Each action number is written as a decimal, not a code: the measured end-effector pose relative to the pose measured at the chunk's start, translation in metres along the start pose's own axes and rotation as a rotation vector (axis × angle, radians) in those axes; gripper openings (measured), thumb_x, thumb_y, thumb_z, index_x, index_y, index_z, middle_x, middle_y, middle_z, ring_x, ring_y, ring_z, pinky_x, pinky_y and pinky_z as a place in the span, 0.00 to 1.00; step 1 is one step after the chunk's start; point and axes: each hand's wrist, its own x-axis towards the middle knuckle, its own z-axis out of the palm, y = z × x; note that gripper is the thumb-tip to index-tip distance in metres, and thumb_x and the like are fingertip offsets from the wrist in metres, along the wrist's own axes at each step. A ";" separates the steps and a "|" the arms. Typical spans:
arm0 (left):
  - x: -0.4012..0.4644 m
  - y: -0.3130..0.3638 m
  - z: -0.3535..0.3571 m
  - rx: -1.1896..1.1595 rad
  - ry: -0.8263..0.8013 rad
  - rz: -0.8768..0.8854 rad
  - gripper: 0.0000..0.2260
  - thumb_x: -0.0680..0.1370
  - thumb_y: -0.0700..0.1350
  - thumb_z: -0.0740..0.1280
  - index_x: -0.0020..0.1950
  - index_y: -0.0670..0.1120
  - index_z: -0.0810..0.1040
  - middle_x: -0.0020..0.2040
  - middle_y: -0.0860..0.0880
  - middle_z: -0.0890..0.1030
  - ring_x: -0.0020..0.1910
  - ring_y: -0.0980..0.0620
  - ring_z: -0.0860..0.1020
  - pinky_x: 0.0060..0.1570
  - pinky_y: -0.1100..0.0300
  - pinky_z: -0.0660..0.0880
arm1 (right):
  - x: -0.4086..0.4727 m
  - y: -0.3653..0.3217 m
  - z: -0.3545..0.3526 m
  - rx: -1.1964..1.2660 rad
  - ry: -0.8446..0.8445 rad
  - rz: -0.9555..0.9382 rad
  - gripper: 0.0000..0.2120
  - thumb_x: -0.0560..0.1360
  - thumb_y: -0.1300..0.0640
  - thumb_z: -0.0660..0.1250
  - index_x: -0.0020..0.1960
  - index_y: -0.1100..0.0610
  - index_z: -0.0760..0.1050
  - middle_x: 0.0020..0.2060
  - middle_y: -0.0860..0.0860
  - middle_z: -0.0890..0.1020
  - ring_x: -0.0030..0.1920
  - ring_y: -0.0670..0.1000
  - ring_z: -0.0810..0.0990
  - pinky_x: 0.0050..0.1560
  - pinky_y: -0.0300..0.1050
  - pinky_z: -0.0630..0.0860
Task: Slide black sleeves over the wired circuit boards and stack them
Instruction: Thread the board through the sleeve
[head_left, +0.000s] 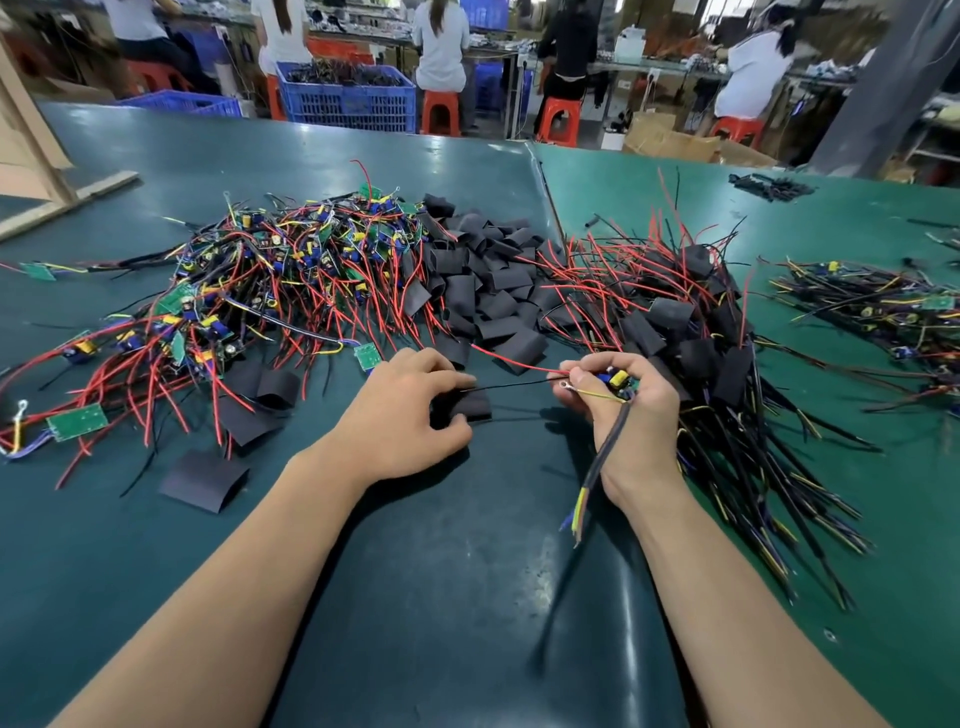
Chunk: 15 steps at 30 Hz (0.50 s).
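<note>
My left hand (410, 410) pinches a flat black sleeve (470, 406) on the green table. My right hand (626, 400) grips a small wired circuit board (618, 378); its red and thin black wires reach left toward the sleeve, and its thick black cable (602, 457) hangs down past my wrist. A tangled pile of bare wired boards (270, 280) lies at the left. Loose black sleeves (488, 280) are heaped in the middle. Sleeved boards (691, 332) are stacked at the right, beside my right hand.
Several loose sleeves (205, 480) and a green board (78, 421) lie at the near left. Another bundle of wired boards (878, 312) sits far right. Blue crates (348, 98), red stools and several seated people are beyond the table's far edge.
</note>
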 end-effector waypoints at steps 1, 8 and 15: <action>0.000 -0.001 0.001 -0.018 0.010 -0.002 0.20 0.73 0.53 0.67 0.63 0.48 0.81 0.55 0.51 0.78 0.55 0.48 0.73 0.62 0.53 0.68 | 0.000 0.000 0.000 -0.004 0.007 -0.005 0.08 0.75 0.74 0.67 0.42 0.62 0.75 0.39 0.57 0.83 0.37 0.51 0.84 0.39 0.38 0.80; 0.000 -0.003 0.001 -0.204 0.096 -0.031 0.19 0.72 0.42 0.74 0.62 0.46 0.80 0.52 0.53 0.79 0.52 0.55 0.76 0.57 0.65 0.70 | 0.001 -0.003 0.000 -0.033 0.114 -0.064 0.09 0.75 0.73 0.68 0.41 0.60 0.75 0.42 0.62 0.81 0.36 0.52 0.84 0.42 0.41 0.81; 0.002 -0.007 -0.001 -0.561 0.247 -0.032 0.16 0.72 0.35 0.74 0.57 0.48 0.80 0.52 0.54 0.83 0.53 0.58 0.79 0.53 0.62 0.73 | 0.001 -0.004 0.000 0.045 0.160 -0.073 0.10 0.75 0.74 0.66 0.42 0.61 0.74 0.42 0.61 0.81 0.36 0.51 0.84 0.41 0.40 0.81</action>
